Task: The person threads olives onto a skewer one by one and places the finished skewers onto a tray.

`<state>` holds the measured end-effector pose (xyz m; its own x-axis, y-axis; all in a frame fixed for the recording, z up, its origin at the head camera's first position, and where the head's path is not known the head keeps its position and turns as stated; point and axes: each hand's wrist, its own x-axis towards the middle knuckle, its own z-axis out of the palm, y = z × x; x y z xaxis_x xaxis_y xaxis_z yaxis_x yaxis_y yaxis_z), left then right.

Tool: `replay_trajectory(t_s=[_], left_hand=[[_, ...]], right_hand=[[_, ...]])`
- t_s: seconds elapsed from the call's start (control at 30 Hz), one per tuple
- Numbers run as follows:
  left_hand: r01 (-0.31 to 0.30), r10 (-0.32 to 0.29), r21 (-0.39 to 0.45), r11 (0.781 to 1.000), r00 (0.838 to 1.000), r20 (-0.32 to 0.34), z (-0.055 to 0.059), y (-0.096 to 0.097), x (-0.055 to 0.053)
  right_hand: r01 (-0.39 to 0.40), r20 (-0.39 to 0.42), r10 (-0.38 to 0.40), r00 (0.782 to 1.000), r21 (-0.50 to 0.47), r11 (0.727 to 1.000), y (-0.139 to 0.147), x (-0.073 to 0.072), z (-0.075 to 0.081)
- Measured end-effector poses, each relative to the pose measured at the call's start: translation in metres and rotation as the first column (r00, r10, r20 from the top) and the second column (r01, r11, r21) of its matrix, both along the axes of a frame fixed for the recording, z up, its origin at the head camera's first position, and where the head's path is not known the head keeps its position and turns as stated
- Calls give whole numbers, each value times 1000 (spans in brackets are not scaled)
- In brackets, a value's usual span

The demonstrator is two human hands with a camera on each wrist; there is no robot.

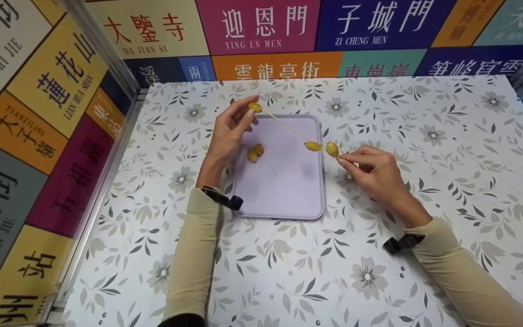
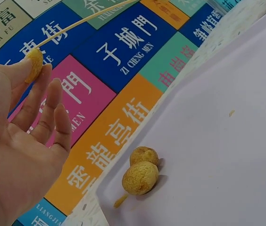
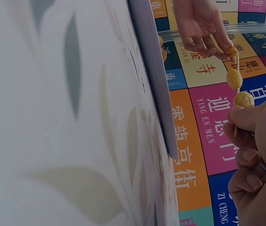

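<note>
My left hand (image 1: 232, 129) pinches a yellow-brown piece (image 1: 255, 107) between thumb and fingers at one end of a thin skewer (image 1: 288, 128), above the far left corner of a lilac tray (image 1: 284, 190) on the counter (image 1: 180, 254). My right hand (image 1: 375, 172), out past the tray's right edge, grips the other end. Two balls (image 1: 322, 147) sit on the skewer near it, one of them beyond that edge. Two loose balls (image 1: 255, 153) touch each other inside the tray's left edge. If I pull unevenly, the pinched piece could split or slip; if I push, the skewer's point might prick my fingers. A ball sliding off my right end would likely miss the tray and roll across the counter.
</note>
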<state>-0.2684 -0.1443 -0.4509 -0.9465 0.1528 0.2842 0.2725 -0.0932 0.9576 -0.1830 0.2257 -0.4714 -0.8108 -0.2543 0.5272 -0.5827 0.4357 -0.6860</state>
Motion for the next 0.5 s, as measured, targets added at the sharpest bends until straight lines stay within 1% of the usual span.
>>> replay_trajectory(t_s=[0.23, 0.5], left_hand=[[-8, 8, 0, 1000, 1000, -19, -2, -1, 0], [-18, 18, -7, 1000, 1000, 0, -3, 0, -1]], right_hand=[[-10, -6, 10, 1000, -4, 1000, 0, 0, -1], [-8, -6, 8, 1000, -3, 1000, 1, -2, -3]])
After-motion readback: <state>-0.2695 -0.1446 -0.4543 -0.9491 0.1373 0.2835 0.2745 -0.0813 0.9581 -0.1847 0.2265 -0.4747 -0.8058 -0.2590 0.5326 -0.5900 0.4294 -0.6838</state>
